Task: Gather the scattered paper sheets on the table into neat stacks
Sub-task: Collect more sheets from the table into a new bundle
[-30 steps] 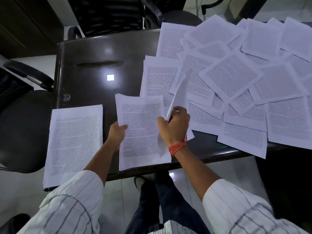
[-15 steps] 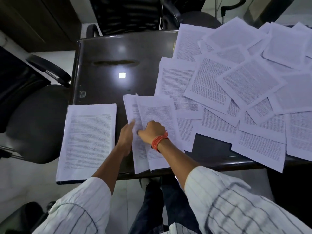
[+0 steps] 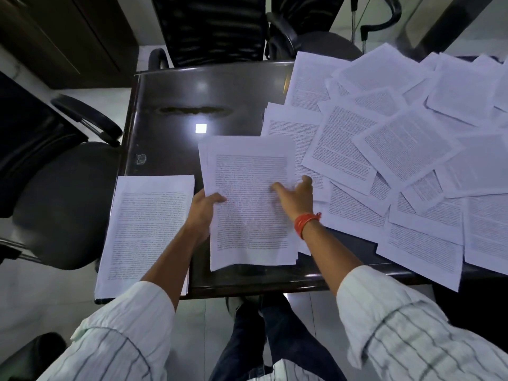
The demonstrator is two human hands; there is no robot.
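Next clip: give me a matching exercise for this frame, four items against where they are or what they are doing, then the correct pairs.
1. left hand
2. right hand
3. finished stack
4. loose sheets

A. spread overlapping across the table's right side
B. lies alone at the table's left edge
C. grips the middle pile's left edge
D. fingers spread, over the middle pile's right side

Pairs: 1-C, 2-D, 3-B, 4-A

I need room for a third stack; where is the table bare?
Bare dark table lies beyond the finished stack and the middle stack. The scattered sheets crowd the right side.
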